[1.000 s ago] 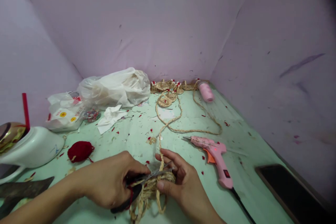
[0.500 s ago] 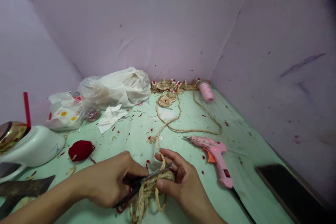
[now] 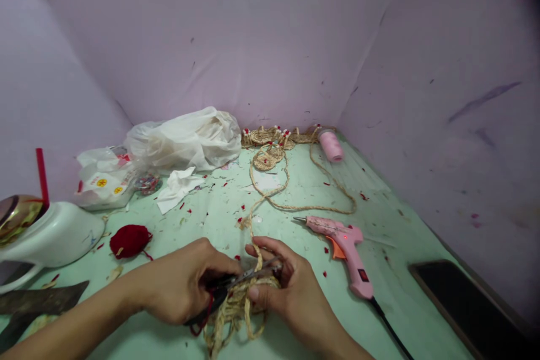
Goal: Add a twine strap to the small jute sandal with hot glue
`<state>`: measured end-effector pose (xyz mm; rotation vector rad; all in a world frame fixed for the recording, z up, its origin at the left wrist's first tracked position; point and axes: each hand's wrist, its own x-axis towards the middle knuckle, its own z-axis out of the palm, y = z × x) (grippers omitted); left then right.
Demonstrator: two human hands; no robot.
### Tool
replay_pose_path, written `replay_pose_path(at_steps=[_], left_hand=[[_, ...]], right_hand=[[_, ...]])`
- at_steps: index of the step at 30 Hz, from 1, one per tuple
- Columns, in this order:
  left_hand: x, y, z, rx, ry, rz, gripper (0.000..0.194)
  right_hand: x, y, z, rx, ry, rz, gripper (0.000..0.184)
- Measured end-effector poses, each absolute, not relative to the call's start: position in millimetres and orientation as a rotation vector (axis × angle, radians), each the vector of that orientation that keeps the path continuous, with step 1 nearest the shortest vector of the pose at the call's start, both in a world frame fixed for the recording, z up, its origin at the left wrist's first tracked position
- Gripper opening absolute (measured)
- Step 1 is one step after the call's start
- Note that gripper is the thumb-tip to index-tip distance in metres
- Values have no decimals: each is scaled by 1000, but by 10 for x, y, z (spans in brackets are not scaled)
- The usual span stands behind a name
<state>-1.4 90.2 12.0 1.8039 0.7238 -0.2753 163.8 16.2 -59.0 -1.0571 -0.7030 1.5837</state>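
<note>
My left hand (image 3: 188, 281) is closed round the dark handles of a pair of scissors (image 3: 247, 277), with red yarn hanging by the handles. The blades stand apart around a braided straw cord (image 3: 257, 253). My right hand (image 3: 291, 287) pinches the cord and a bundle of woven straw (image 3: 234, 309) between thumb and fingers, just beside the blades. From there the cord runs up the table in a loop and bends right. Loose straw strands dangle below the bundle. What lies under the right fingers is hidden.
Right of my hands lie a pink glue gun (image 3: 348, 244) and a dark phone (image 3: 468, 304). To the left are a red yarn ball (image 3: 130, 241) and a white pitcher (image 3: 71, 233). Behind stand plastic bags (image 3: 189, 140), coiled straw pieces (image 3: 265, 157) and a pink thread spool (image 3: 330, 145).
The scissor blades have spread wider around the cord. Both hands stay in nearly the same place, and the cord has shifted slightly left.
</note>
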Motion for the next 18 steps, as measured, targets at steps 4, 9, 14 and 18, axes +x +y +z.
replay_pose_path(at_steps=[4, 9, 14, 18], left_hand=[[-36, 896, 126, 1864, 698, -275, 19], [-56, 938, 129, 1974, 642, -302, 19], [-53, 964, 102, 1968, 629, -304, 19], [-74, 962, 56, 1922, 632, -298, 22]], right_hand=[[1638, 155, -590, -1042, -707, 1597, 60], [1618, 144, -565, -1034, -717, 1601, 58], [1600, 154, -577, -1025, -747, 1589, 54], [1595, 169, -599, -1044, -753, 1600, 56]])
